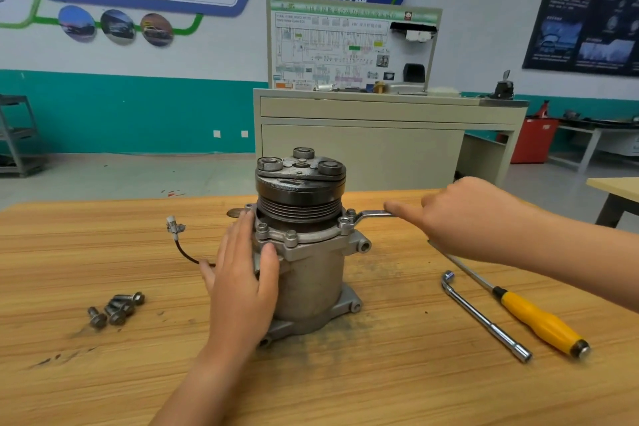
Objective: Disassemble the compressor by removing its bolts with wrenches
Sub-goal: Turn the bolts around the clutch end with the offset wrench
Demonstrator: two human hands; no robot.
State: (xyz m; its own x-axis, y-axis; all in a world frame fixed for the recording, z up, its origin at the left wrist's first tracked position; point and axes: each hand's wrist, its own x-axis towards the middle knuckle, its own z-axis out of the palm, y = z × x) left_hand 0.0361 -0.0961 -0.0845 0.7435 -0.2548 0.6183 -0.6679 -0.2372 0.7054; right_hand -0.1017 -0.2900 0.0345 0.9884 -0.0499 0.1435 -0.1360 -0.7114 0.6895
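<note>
The compressor [311, 270] is standing upright in the middle of the desk [103, 373], pulley end up. My left hand [242, 273] is pressing against its left side, fingers straight and spread over the flange. A wrench [371, 215] is sitting on a bolt [351, 212] at the flange's right edge. My right hand [473, 214] is holding its handle, index finger lying along it and the other fingers curled. Loose bolts [116, 309] are lying in a heap to the near left. An L-shaped socket wrench [484, 316] and a yellow-handled screwdriver [539, 320] are lying to the near right.
</note>
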